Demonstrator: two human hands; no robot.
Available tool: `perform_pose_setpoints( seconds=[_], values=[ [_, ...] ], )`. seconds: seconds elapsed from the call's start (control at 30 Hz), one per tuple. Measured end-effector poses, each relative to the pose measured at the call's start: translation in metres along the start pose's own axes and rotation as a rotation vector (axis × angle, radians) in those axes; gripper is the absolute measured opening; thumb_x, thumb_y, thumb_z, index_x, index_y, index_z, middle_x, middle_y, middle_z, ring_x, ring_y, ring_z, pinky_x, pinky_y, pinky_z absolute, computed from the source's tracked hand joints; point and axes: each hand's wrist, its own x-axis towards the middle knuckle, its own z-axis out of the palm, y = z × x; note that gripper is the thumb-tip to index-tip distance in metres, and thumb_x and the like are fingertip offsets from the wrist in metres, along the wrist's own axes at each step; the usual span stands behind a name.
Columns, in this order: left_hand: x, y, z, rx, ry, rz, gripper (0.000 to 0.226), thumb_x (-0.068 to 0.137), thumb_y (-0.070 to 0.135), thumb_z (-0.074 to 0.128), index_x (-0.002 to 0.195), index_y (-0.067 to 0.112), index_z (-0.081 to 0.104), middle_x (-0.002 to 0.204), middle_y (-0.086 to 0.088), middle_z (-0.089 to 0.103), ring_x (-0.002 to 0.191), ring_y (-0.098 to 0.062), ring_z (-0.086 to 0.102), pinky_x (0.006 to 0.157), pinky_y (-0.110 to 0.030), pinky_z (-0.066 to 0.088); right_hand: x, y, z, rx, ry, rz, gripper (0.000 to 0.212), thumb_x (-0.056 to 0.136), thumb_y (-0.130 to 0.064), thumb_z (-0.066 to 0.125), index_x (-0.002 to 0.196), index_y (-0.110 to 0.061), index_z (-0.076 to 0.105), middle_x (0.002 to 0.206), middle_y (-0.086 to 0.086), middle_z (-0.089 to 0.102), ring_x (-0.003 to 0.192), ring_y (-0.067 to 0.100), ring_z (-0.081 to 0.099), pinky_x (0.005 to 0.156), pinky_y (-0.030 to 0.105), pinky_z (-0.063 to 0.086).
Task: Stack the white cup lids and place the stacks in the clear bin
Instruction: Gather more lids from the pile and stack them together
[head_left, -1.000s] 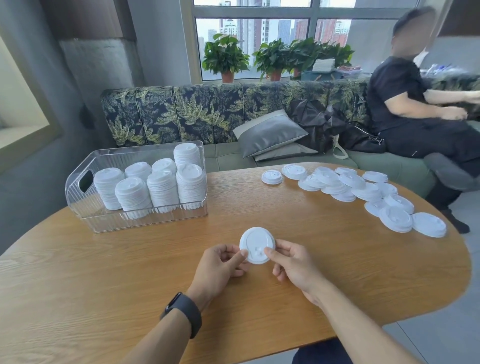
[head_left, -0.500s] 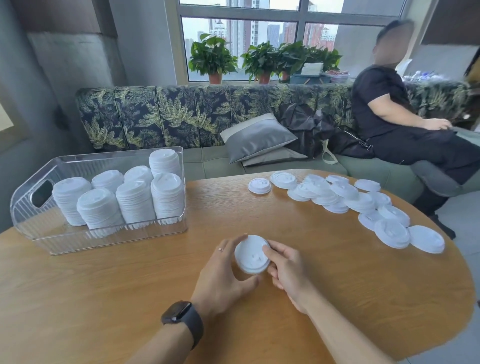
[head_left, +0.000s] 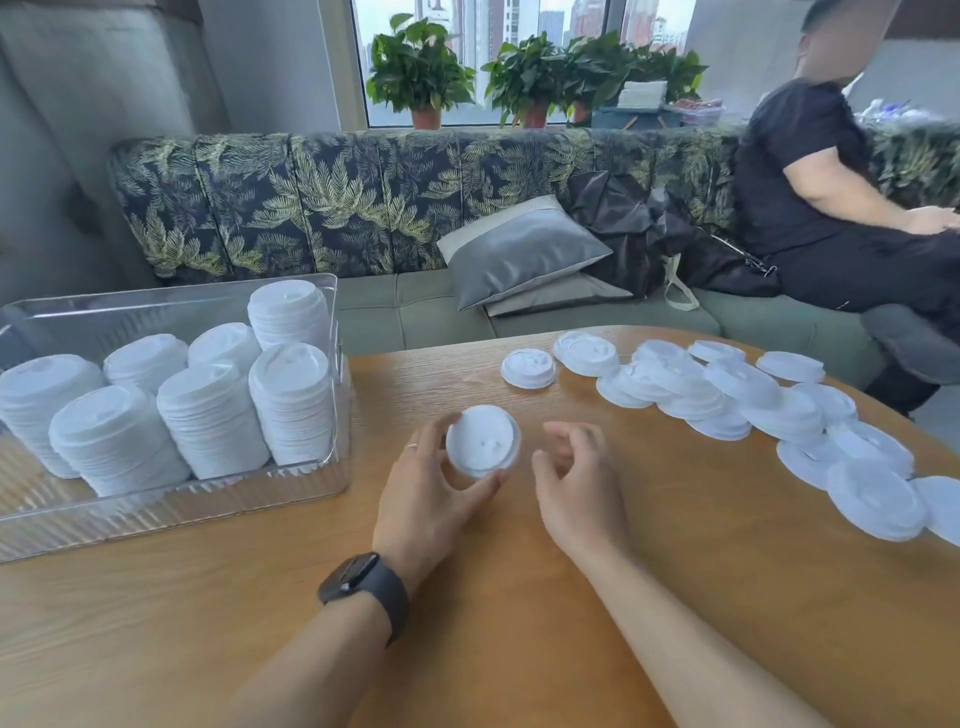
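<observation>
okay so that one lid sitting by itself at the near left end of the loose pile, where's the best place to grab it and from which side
Pinch the lone lid across its thin outer rim, coming down from above with the free right hand. It lies flat, dome up, apart from the overlapping loose lids, so bare table rings it and fingers could probably close on opposite edges.
</observation>
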Motion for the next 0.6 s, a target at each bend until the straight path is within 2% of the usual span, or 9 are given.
perform_pose_setpoints(
  seconds=[0.1,0.23,0.3,0.37,0.6],
  values=[
    [0.023,-0.011,0.004,-0.039,0.037,-0.022,0.078,0.072,0.061,0.083,0.138,0.038,0.049,0.131,0.017,0.062,0.111,-0.008,0.065,0.099,-0.042,0.053,0.028,0.003,0.014,-0.096,0.021,0.000,0.037,0.098,-0.024,0.061,0.134,-0.019,0.058,0.134,-0.002,0.048,0.120,0.021,0.054,0.105,0.040,0.046],
    [0.049,-0.020,0.011,-0.046,0.047,-0.018,0.077,0.070,0.067,0.080,0.136,0.042,0.048,0.128,0.018,0.064,0.111,-0.011,0.066,0.097,-0.045,0.054,0.067,0.002,0.032,-0.140,0.021,0.011,0.049,0.093,-0.020,0.063,0.140,-0.015,0.052,0.144,0.000,0.040,0.119,0.024,0.058,0.104,0.039,0.046],
    [0.060,-0.024,0.013,-0.046,0.048,-0.013,0.078,0.070,0.067,0.079,0.136,0.040,0.048,0.127,0.019,0.064,0.111,-0.011,0.066,0.097,-0.045,0.054,0.084,0.000,0.039,-0.151,0.017,0.023,0.055,0.093,-0.020,0.064,0.145,-0.014,0.048,0.150,0.001,0.036,0.125,0.025,0.056,0.104,0.037,0.044],
    [0.069,-0.027,0.015,-0.040,0.047,-0.006,0.077,0.070,0.066,0.080,0.136,0.039,0.049,0.126,0.019,0.065,0.111,-0.010,0.066,0.097,-0.045,0.054,0.100,-0.002,0.043,-0.171,0.017,0.021,0.059,0.095,-0.025,0.067,0.148,-0.013,0.045,0.154,0.002,0.034,0.133,0.024,0.050,0.106,0.033,0.039],
    [0.092,-0.032,0.018,-0.037,0.052,0.003,0.072,0.072,0.060,0.085,0.133,0.038,0.052,0.124,0.017,0.067,0.110,-0.008,0.065,0.096,-0.042,0.054,0.143,0.006,0.056,-0.331,-0.002,0.073,0.078,0.086,-0.051,0.072,0.151,-0.020,0.041,0.159,-0.003,0.038,0.134,0.025,0.052,0.099,0.039,0.044]
  ],
)
